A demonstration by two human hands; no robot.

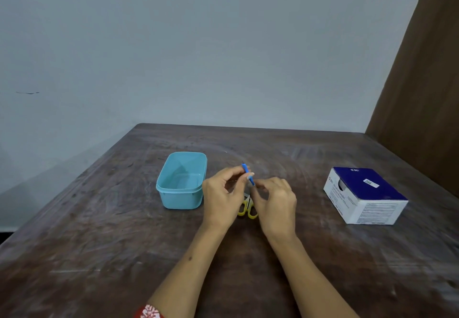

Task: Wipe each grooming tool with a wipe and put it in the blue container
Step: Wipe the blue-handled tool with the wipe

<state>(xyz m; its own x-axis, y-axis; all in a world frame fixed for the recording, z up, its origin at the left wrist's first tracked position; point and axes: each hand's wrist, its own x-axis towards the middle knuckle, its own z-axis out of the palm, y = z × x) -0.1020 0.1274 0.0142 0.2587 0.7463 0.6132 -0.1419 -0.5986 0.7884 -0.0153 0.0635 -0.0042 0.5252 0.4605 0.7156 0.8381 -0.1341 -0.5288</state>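
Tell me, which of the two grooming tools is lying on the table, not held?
The yellow-handled scissors lie on the table, partly hidden beneath both hands. The other tool, the slim blue tool, is raised and pinched by the left hand and right hand.

Both my forearms reach forward from the bottom edge, converging at mid-frame. Left hand (221, 198): fingers curled, thumb and forefinger in a pinch grip, palm turned inward. Right hand (274, 202): back of hand up, fingers curled, fingertips meeting the left's pinch. Hands nearly touching. Patterned red sleeve (149, 312) at my left elbow.
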